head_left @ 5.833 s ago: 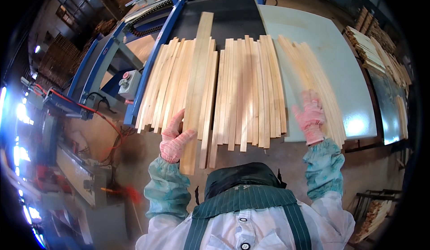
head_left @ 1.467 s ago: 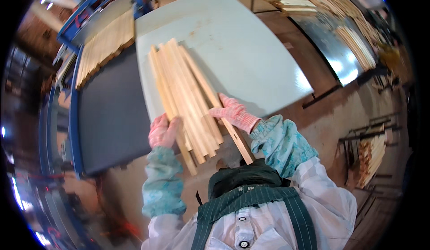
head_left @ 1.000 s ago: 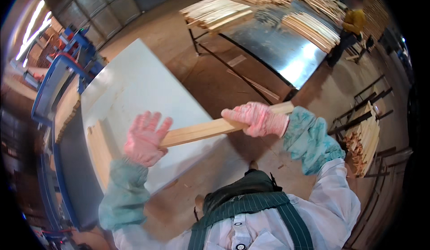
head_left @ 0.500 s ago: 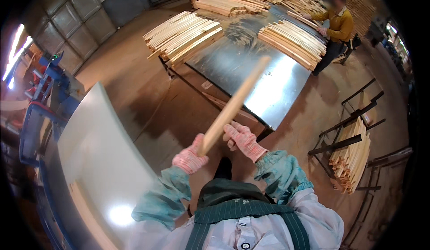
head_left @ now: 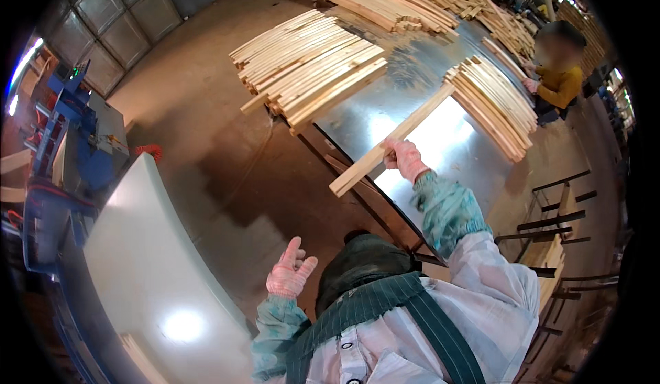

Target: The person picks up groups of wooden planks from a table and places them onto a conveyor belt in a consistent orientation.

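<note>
My right hand [head_left: 404, 160], in a pink knit glove, grips a long pale wooden strip [head_left: 364, 167] a little behind its near end. The strip slants away to the right over the metal-topped table [head_left: 430, 202], its far end at the near left corner of a stack of wooden strips [head_left: 491, 109]. Whether the strip rests on the tabletop I cannot tell. My left hand [head_left: 291, 271], gloved alike, is off the strip, fingers apart and holding nothing, between the white panel and the table. A wider stack of strips [head_left: 309, 64] lies on the table's left side.
Close on my left stands a smooth white panel-like surface [head_left: 151, 246], with blue machinery [head_left: 103, 126] beyond it. More timber [head_left: 392, 6] is piled at the table's far end. A person [head_left: 560, 74] works at the table's far right. A metal rack [head_left: 550, 226] holds strips on the right.
The strip has moved from both hands onto the table's area, now only in my right hand. My left hand has let go and opened. My view has shifted closer to the table.
</note>
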The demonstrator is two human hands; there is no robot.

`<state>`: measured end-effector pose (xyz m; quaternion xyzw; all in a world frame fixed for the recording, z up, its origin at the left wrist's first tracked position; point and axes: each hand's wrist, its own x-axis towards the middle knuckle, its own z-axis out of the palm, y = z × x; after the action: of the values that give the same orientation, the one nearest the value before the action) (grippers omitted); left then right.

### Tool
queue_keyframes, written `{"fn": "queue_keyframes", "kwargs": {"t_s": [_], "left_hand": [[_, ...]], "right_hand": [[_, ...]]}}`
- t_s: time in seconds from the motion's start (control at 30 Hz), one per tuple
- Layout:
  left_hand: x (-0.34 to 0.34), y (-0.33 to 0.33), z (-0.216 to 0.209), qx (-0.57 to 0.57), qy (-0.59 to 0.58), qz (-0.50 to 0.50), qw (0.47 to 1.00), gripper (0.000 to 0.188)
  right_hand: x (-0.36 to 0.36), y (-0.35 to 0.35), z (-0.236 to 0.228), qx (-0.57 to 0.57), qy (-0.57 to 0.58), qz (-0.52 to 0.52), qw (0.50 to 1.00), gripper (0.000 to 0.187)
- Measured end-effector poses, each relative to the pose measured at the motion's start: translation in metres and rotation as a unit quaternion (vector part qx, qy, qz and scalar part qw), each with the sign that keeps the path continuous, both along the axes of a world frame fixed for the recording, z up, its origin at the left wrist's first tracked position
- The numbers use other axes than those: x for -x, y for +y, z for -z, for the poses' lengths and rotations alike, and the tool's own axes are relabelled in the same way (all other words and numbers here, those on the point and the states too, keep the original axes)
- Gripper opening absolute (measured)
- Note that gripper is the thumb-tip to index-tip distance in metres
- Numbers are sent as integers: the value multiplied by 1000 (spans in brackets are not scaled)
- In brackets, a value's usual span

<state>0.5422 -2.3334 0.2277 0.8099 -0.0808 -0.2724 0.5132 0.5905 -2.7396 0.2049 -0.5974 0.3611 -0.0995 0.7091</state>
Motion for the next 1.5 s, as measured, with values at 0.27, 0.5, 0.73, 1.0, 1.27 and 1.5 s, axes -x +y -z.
{"fn": "queue_keyframes", "kwargs": {"t_s": [0.27,0.5,0.73,1.0,1.27,1.5], "left_hand": [[-191,4,5,-60,-70,-31,995,63],[-398,-21,-38,-81,-96,67,990,64],[-598,22,-9,-116,-9,85,990,63],[-834,89,109,-28,100,185,977,67],[-1048,31,54,-272,-56,402,872,72],[-1165,-115,7,-117,-126,440,881,68]], "right_hand": [[-214,-54,51,-29,-28,-20,999,38],[-306,-42,98,139,153,44,977,36],[-330,15,50,108,234,173,951,53],[-377,62,48,222,369,267,862,66],[-395,127,40,188,679,338,624,76],[-562,78,-33,283,623,474,554,61]]}}
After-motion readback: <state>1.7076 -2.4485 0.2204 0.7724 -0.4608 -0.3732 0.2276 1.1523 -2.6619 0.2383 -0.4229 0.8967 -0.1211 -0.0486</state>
